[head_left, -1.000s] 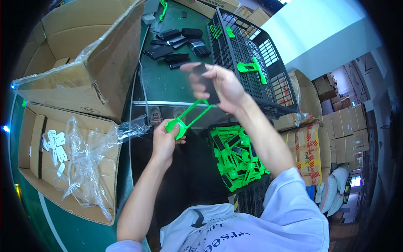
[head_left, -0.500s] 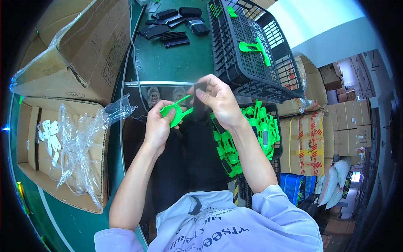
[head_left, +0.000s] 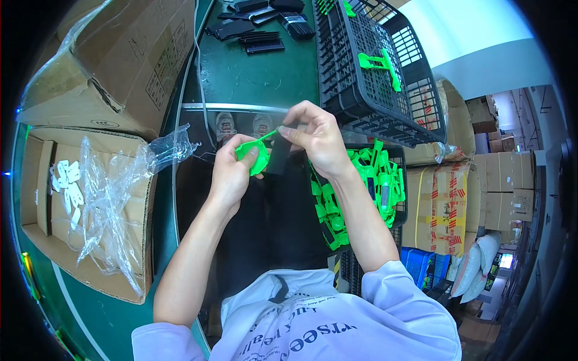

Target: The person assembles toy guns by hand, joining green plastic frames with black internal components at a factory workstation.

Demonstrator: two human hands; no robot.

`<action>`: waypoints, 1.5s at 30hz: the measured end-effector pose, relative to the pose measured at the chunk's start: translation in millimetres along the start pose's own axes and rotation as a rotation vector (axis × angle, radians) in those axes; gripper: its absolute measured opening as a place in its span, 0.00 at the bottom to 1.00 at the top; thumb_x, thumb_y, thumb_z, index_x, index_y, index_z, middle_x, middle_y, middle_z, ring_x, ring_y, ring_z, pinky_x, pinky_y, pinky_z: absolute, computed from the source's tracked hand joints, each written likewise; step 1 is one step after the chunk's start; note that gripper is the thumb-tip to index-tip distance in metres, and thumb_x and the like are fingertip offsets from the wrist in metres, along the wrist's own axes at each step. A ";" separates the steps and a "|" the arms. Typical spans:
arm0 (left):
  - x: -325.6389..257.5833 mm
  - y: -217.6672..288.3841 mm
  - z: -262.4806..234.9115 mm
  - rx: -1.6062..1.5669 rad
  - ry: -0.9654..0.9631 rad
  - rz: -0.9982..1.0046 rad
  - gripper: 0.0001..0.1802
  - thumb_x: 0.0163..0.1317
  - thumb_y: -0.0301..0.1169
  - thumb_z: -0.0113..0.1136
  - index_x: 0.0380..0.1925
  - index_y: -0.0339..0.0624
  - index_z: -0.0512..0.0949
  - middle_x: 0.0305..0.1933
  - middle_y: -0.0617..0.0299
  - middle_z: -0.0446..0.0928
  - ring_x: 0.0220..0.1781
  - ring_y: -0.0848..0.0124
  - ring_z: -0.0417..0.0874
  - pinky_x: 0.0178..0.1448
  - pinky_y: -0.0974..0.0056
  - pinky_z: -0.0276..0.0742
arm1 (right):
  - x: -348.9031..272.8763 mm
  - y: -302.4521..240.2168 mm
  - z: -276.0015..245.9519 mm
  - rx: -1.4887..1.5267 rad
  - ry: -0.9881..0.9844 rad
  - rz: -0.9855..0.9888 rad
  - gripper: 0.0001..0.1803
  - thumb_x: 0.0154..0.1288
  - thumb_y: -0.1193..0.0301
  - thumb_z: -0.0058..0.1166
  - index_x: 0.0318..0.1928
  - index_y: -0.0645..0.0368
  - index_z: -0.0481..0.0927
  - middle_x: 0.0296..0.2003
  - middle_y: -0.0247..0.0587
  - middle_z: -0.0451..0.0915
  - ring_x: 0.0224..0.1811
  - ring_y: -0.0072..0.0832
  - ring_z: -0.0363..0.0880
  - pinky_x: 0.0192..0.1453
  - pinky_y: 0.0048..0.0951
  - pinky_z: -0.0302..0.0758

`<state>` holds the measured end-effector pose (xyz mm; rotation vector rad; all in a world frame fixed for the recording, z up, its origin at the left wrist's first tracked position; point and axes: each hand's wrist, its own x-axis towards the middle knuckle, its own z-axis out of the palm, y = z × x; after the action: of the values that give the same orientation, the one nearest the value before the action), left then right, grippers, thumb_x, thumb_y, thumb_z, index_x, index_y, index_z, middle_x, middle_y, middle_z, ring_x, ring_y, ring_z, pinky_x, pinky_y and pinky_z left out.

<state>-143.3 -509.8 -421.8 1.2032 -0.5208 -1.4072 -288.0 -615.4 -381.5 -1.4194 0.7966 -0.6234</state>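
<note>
Hands (head_left: 322, 144) between table edge (head_left: 235, 108) and torso (head_left: 337, 325)

Workshop: green bench (head_left: 259, 81), stacked cartons (head_left: 498, 206)

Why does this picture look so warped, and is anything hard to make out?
In the head view, the fisheye lens bows the shallow cardboard box; the upper-right wall is glaringly bright; clear film glints; the black strip in the right hand blends into dark trousers.

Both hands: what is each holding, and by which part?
Left hand: the green piece, by its broad end. Right hand: the black strip, near its upper end.
</note>
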 end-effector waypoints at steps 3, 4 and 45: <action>0.5 -0.7 -1.9 -0.022 -0.010 0.001 0.05 0.71 0.28 0.52 0.42 0.39 0.74 0.34 0.63 0.78 0.31 0.77 0.77 0.34 0.70 0.75 | -2.3 -2.0 5.0 0.110 0.064 -0.042 0.12 0.60 0.84 0.58 0.42 0.60 0.72 0.37 0.35 0.79 0.30 0.12 0.77 0.30 0.16 0.72; 0.5 -1.3 -2.4 -0.029 -0.010 0.002 0.05 0.70 0.28 0.52 0.42 0.39 0.74 0.34 0.63 0.78 0.31 0.77 0.77 0.34 0.70 0.75 | -3.4 -5.9 8.5 0.110 0.063 -0.040 0.12 0.60 0.84 0.58 0.42 0.60 0.72 0.37 0.35 0.79 0.30 0.12 0.77 0.30 0.16 0.72; -3.5 -0.8 -4.8 -0.123 -0.051 0.009 0.16 0.68 0.28 0.55 0.54 0.35 0.76 0.38 0.60 0.81 0.33 0.74 0.80 0.37 0.71 0.72 | -30.2 9.9 43.5 -0.560 0.743 -0.700 0.08 0.57 0.81 0.66 0.33 0.68 0.78 0.28 0.45 0.83 0.24 0.20 0.81 0.26 0.22 0.76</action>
<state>-140.2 -504.8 -423.0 1.0675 -0.4674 -1.4448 -272.7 -564.2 -389.0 -2.0301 1.0978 -1.6220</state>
